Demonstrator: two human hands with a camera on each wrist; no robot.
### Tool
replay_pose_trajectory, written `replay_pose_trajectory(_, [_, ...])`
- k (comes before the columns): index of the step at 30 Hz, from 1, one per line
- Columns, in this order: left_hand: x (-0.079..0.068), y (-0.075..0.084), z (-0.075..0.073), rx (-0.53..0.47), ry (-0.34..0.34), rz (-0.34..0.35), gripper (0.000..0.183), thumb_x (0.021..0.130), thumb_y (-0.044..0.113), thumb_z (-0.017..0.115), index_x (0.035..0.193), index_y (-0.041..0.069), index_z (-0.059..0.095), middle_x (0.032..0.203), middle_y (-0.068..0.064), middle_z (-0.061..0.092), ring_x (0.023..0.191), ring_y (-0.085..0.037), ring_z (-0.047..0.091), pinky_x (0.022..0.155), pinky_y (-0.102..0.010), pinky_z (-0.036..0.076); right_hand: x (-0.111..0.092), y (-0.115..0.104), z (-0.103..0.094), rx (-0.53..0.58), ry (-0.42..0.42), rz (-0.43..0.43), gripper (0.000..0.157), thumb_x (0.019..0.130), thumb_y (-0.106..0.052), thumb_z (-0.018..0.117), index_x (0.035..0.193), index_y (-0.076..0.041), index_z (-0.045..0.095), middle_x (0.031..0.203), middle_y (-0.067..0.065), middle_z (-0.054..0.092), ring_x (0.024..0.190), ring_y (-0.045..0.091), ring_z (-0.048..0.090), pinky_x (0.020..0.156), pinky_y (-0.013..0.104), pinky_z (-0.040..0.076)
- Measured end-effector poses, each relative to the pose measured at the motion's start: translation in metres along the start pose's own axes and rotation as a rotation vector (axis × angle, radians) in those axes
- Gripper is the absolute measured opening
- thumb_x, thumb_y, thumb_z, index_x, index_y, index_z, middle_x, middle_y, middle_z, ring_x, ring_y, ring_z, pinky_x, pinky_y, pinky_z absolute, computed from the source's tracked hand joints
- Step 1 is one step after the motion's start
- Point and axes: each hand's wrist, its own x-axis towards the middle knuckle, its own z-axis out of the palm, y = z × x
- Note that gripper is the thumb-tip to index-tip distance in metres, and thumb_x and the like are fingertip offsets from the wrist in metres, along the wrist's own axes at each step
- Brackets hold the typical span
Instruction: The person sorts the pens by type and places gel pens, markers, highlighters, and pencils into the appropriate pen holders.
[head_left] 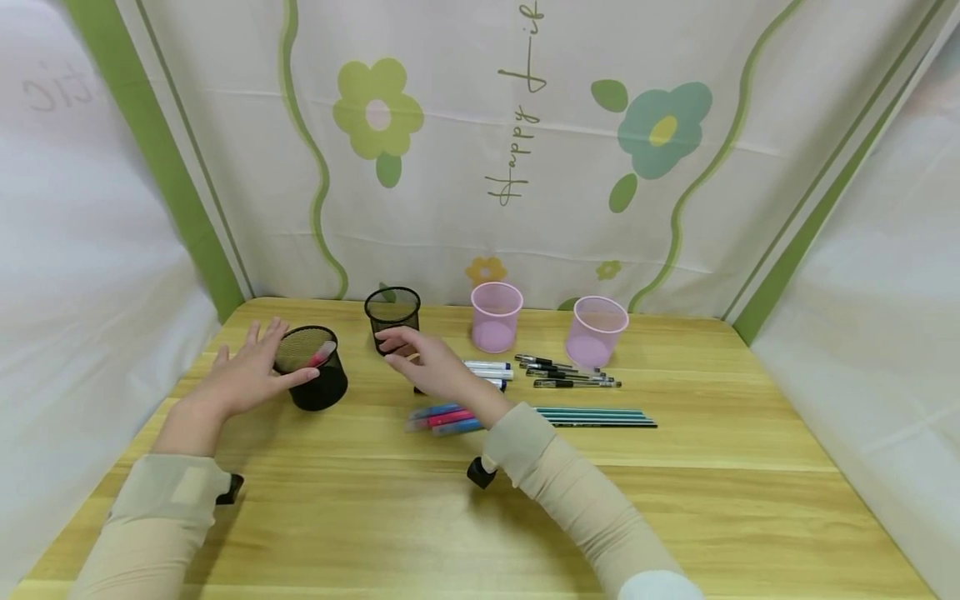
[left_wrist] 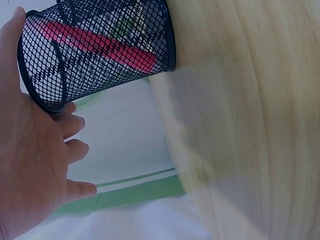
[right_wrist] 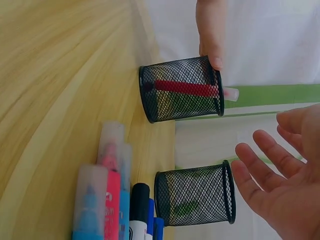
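A black mesh pen cup (head_left: 321,385) stands at the table's left, with a red marker (left_wrist: 100,42) with a clear cap leaning inside it. My left hand (head_left: 243,379) rests against its rim, thumb at the near side and the other fingers spread out. Beside a second black mesh cup (right_wrist: 195,195), my right hand (head_left: 431,367) hovers with loosely bent fingers, holding nothing. Under and in front of the right arm lie pink and blue markers (head_left: 450,419) and several white markers (head_left: 491,374), partly covered by it.
Two pink mesh cups, one in the middle (head_left: 495,325) and one farther right (head_left: 595,333), stand near the back edge. Several black pens (head_left: 573,383) and a row of teal pencils (head_left: 600,415) lie in front of them. A printed curtain (head_left: 450,225) hangs behind the table.
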Motion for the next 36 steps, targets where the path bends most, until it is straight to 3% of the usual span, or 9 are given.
replay_pose_trajectory(10, [-0.001, 0.001, 0.001, -0.001, 0.002, 0.0, 0.114, 0.096, 0.07, 0.054, 0.163, -0.001, -0.003, 0.166, -0.029, -0.008, 0.149, -0.051, -0.016, 0.104, -0.082, -0.009, -0.011, 0.002, -0.007, -0.099, -0.046, -0.068, 0.039, 0.106, -0.008, 0.056, 0.145, -0.007, 0.055, 0.135, 0.012, 0.064, 0.117, 0.02, 0.063, 0.093, 0.025, 0.052])
replay_pose_trajectory(20, [0.0, 0.002, 0.0, -0.003, -0.004, -0.01, 0.112, 0.096, 0.068, 0.056, 0.163, -0.002, -0.001, 0.166, -0.031, -0.003, 0.149, -0.051, -0.015, 0.105, -0.081, -0.008, -0.027, 0.01, -0.016, -0.165, -0.108, -0.1, 0.037, 0.106, -0.008, 0.056, 0.143, -0.007, 0.058, 0.138, 0.013, 0.062, 0.122, 0.028, 0.062, 0.1, 0.037, 0.051])
replay_pose_trajectory(30, [0.0, 0.0, -0.001, -0.009, -0.002, -0.006, 0.114, 0.095, 0.07, 0.054, 0.163, -0.002, -0.002, 0.166, -0.03, -0.006, 0.149, -0.052, -0.016, 0.105, -0.081, -0.01, -0.036, 0.024, -0.022, -0.197, -0.188, -0.114, 0.037, 0.103, -0.004, 0.059, 0.141, -0.003, 0.059, 0.137, 0.014, 0.063, 0.12, 0.027, 0.063, 0.102, 0.035, 0.05])
replay_pose_trajectory(36, [0.0, 0.0, -0.001, -0.015, -0.007, -0.007, 0.114, 0.095, 0.07, 0.055, 0.163, -0.001, -0.003, 0.166, -0.03, -0.007, 0.149, -0.051, -0.017, 0.105, -0.081, -0.009, -0.04, 0.03, -0.025, -0.208, -0.239, -0.114, 0.039, 0.102, 0.001, 0.059, 0.14, 0.0, 0.059, 0.134, 0.016, 0.065, 0.118, 0.028, 0.063, 0.1, 0.041, 0.052])
